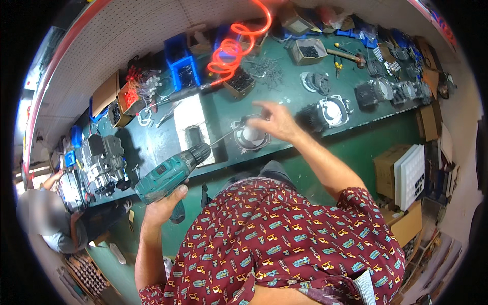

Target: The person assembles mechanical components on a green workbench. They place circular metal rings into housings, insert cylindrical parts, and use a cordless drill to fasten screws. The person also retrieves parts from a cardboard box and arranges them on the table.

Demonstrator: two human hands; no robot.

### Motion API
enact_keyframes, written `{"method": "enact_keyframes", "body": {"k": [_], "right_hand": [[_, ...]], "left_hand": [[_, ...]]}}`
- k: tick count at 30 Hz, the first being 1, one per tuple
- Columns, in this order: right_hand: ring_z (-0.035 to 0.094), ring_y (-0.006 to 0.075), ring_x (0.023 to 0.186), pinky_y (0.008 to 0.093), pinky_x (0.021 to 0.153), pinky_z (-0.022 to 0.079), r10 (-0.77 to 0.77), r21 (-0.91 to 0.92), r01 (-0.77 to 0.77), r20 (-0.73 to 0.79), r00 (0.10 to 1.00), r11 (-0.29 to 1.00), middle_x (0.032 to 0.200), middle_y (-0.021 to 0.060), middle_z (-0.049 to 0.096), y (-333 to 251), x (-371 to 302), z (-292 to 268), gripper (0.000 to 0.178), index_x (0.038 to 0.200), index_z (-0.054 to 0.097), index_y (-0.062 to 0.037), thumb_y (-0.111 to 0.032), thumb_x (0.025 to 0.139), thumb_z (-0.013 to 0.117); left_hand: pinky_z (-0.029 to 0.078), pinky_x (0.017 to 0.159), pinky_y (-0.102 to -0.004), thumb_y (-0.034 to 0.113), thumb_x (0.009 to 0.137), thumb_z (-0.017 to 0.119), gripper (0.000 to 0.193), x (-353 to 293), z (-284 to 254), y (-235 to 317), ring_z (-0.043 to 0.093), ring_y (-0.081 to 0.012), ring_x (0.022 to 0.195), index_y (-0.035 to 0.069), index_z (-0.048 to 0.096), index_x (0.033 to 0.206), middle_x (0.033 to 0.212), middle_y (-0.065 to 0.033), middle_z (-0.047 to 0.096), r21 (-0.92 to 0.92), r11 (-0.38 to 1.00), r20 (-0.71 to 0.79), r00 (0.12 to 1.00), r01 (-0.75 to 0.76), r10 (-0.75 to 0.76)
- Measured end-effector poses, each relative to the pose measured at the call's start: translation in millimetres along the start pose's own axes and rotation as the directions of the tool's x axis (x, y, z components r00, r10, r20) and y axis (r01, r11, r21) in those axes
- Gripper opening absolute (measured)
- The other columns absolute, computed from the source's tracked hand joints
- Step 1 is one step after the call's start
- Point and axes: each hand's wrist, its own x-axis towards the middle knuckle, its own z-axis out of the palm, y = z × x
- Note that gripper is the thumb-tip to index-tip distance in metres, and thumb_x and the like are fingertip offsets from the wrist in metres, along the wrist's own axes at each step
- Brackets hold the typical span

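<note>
My left hand (165, 205) grips a teal and black cordless drill (166, 178) by its handle. From the chuck a long thin bit (222, 137) points toward a round silver metal housing (250, 141) near the bench's front edge. My right hand (279, 122) hovers over that housing, its fingers apart and slightly blurred; I see nothing held in it. Just left of the housing lies a white block with a dark square opening (192, 124). To its right sits a motor with a pale round end face (333, 112).
The green bench (284, 76) carries blue bins (184, 71), a box of dark screws (309, 51), a hammer (345, 56) and several more motors. An orange coiled air hose (229, 53) hangs down at the back. Another person (61, 218) is at the far left; cartons (391, 170) stand right.
</note>
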Motion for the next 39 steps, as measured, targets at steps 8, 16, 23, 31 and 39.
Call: {"method": "enact_keyframes", "body": {"k": [8, 16, 23, 31, 39], "right_hand": [[0.053, 0.0361, 0.113, 0.0474, 0.093, 0.048, -0.218, -0.486, 0.446, 0.456, 0.863, 0.751, 0.115, 0.0170, 0.054, 24.8, 38.1, 4.7, 0.091, 0.129, 0.063, -0.0051, -0.043, 0.053, 0.094], [0.053, 0.0351, 0.112, 0.0463, 0.092, 0.049, -0.240, -0.426, 0.456, 0.470, 0.850, 0.781, 0.113, 0.0169, 0.054, 42.5, 42.9, 11.6, 0.076, 0.116, 0.064, -0.0040, -0.037, 0.054, 0.092], [0.054, 0.0353, 0.112, 0.0455, 0.092, 0.049, -0.256, -0.426, 0.465, 0.460, 0.850, 0.776, 0.113, 0.0170, 0.054, 45.6, 42.9, 12.4, 0.075, 0.114, 0.064, -0.0032, -0.038, 0.055, 0.093], [0.054, 0.0354, 0.113, 0.0452, 0.093, 0.049, -0.239, -0.417, 0.452, 0.469, 0.850, 0.789, 0.113, 0.0170, 0.054, 40.5, 42.2, 11.1, 0.075, 0.115, 0.064, -0.0038, -0.037, 0.055, 0.094], [0.053, 0.0356, 0.114, 0.0461, 0.093, 0.048, -0.169, -0.412, 0.399, 0.490, 0.855, 0.819, 0.116, 0.0168, 0.053, 41.7, 44.1, 11.8, 0.081, 0.124, 0.062, -0.0079, -0.036, 0.056, 0.095]], "left_hand": [[0.051, 0.086, -0.0296, 0.017, 0.091, 0.077, 0.037, -0.6, 31.1, 51.9, 0.060, -0.0107, 0.095, 0.004, 0.068, 0.124, 0.109, -0.0011, 0.069, 0.335, 0.941, 0.005, 0.999, 0.043, -0.047], [0.053, 0.073, -0.0351, 0.021, 0.080, 0.085, 0.029, 3.4, 55.9, 68.0, 0.070, -0.0231, 0.079, 0.004, 0.073, 0.100, 0.087, -0.0127, 0.072, 0.637, 0.771, -0.020, 0.998, -0.027, 0.052], [0.054, 0.068, -0.0374, 0.023, 0.078, 0.085, 0.030, 11.8, 72.8, 77.8, 0.070, -0.0294, 0.073, 0.003, 0.073, 0.096, 0.082, -0.0142, 0.071, 0.719, 0.689, -0.023, 0.988, -0.090, 0.153], [0.055, 0.080, -0.0425, 0.030, 0.078, 0.086, 0.037, 21.9, 65.2, 75.7, 0.071, -0.0333, 0.091, 0.003, 0.072, 0.100, 0.094, -0.0182, 0.072, 0.783, 0.622, -0.043, 0.998, 0.003, 0.049], [0.055, 0.090, -0.0392, 0.026, 0.080, 0.083, 0.038, 72.4, 81.4, 139.5, 0.071, -0.0279, 0.096, 0.006, 0.071, 0.111, 0.101, -0.0152, 0.074, 0.805, 0.578, 0.035, 0.962, 0.132, -0.269]]}}
